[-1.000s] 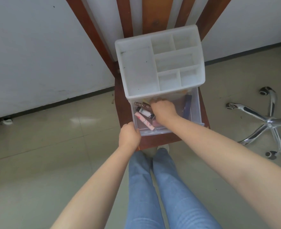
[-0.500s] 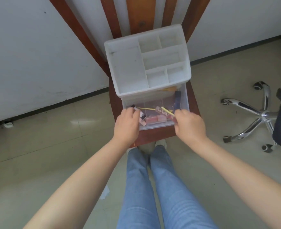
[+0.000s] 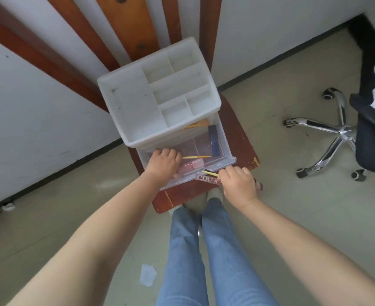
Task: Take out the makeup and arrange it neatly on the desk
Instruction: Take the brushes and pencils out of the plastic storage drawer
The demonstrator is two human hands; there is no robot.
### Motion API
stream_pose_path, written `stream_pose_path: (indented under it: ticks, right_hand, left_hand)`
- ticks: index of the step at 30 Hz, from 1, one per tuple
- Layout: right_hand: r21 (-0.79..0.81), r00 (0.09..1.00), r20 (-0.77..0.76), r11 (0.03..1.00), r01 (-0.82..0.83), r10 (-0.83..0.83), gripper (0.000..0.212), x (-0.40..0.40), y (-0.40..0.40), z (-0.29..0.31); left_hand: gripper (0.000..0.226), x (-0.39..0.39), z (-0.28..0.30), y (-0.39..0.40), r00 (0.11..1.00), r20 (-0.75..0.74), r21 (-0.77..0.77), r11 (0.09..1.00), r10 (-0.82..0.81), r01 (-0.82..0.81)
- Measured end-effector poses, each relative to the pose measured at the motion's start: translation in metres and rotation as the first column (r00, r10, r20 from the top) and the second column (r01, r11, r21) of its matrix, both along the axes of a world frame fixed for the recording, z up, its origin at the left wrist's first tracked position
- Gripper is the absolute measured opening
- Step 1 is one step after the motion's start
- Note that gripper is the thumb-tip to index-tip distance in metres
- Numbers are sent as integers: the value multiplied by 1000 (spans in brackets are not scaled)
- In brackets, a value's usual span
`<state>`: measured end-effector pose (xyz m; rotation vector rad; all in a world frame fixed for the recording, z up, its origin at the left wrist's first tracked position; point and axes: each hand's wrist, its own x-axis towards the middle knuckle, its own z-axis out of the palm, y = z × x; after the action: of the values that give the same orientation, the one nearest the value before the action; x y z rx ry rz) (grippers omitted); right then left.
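On the seat of a wooden chair [image 3: 244, 138] stands a white organizer [image 3: 158, 93], its clear drawer [image 3: 226, 161] pulled out toward the person. Head view: the left hand [image 3: 163, 165] reaches down into the drawer's near left corner, fingers curled over the makeup there; whether they pinch a piece cannot be told. Just beside it lie pink cases [image 3: 192, 166] and a thin yellow stick [image 3: 196, 157], with a dark blue box [image 3: 213, 140] along the right wall and an orange-handled brush [image 3: 196, 124] partly under the organizer's top tray. The right hand [image 3: 239, 184] hovers outside the drawer's front edge, gripping a pink lettered item [image 3: 207, 179] and a second yellow stick [image 3: 209, 173] (probably lifted clear for carrying to the desk, which is not in view). The drawer front overhangs the seat, so it could likely tip if pressed. Open floor lies to both sides; an office chair base [image 3: 328, 133] stands well apart on the right.
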<state>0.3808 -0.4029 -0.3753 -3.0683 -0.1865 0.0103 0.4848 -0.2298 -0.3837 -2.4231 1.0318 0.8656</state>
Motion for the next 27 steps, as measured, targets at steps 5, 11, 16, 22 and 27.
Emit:
stream_pose_path:
  ticks: [5, 11, 16, 22, 27]
  right_hand:
    - [-64, 994, 105, 997, 45, -38, 20, 12, -3, -8]
    - [104, 983, -58, 978, 179, -174, 37, 2, -9, -17]
    - [153, 847, -507, 951, 269, -158, 16, -18, -4, -29]
    - [309, 644, -765, 877, 369, -2, 17, 11, 11, -66]
    - [237, 680, -719, 871, 431, -141, 35, 29, 8, -77]
  left_hand:
    - [35, 5, -5, -3, 1000, -25, 35, 999, -2, 3]
    - [31, 22, -11, 0, 1000, 26, 21, 1000, -7, 6]
    - [39, 24, -13, 0, 999, 27, 20, 999, 31, -31]
    - [59, 25, -22, 1, 994, -46, 3, 995, 101, -100]
    - [56, 29, -21, -7, 988, -76, -39, 989, 137, -140]
